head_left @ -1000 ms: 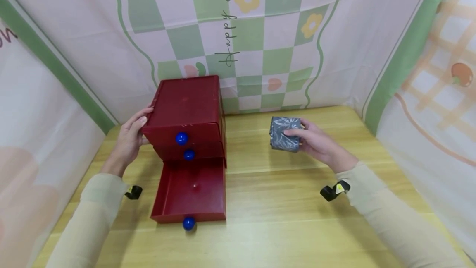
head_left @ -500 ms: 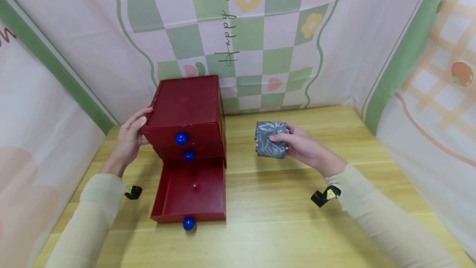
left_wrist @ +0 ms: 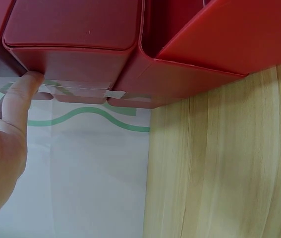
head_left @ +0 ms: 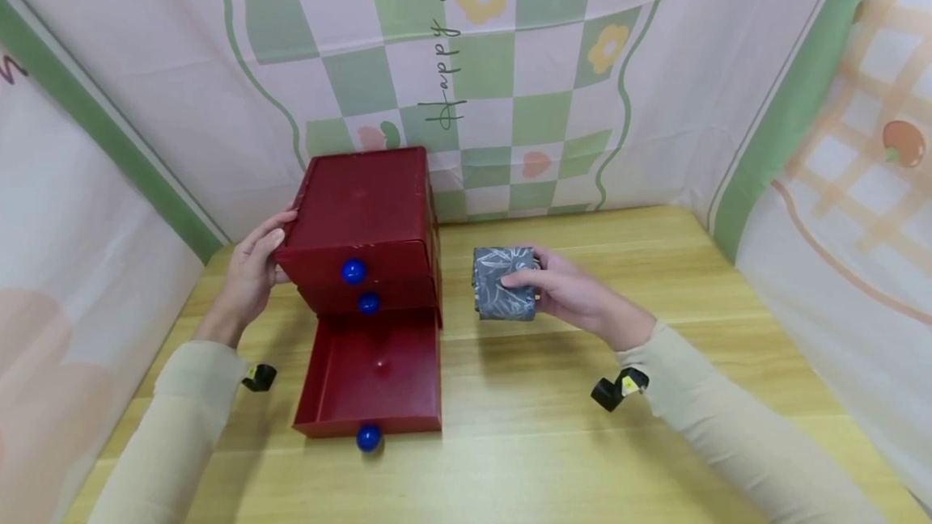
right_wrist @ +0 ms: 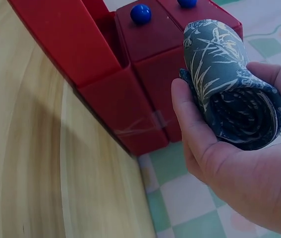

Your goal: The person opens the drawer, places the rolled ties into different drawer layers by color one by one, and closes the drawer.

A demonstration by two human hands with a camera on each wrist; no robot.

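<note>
A red drawer cabinet (head_left: 364, 196) with blue ball knobs stands left of centre. Its bottom drawer (head_left: 393, 395) is pulled out and holds nothing. My left hand (head_left: 249, 281) rests against the cabinet's left side near the front top corner; in the left wrist view the thumb (left_wrist: 19, 101) presses on that side wall. To the right of the cabinet, my right hand (head_left: 575, 293) holds a rolled cloth (head_left: 502, 306), grey-blue with a pale leaf print, thumb on top. The right wrist view shows the coiled end of the cloth (right_wrist: 217, 54) between thumb and fingers.
The wooden table (head_left: 524, 459) reaches to a printed fabric backdrop (head_left: 488, 116) behind the cabinet. More fabric walls (head_left: 823, 265) close in both sides. The pulled-out drawer's blue knob (head_left: 368, 437) juts toward the front.
My right hand has carried the rolled cloth leftward and a little nearer to me, closer to the cabinet. The left hand and the drawers have stayed in place.
</note>
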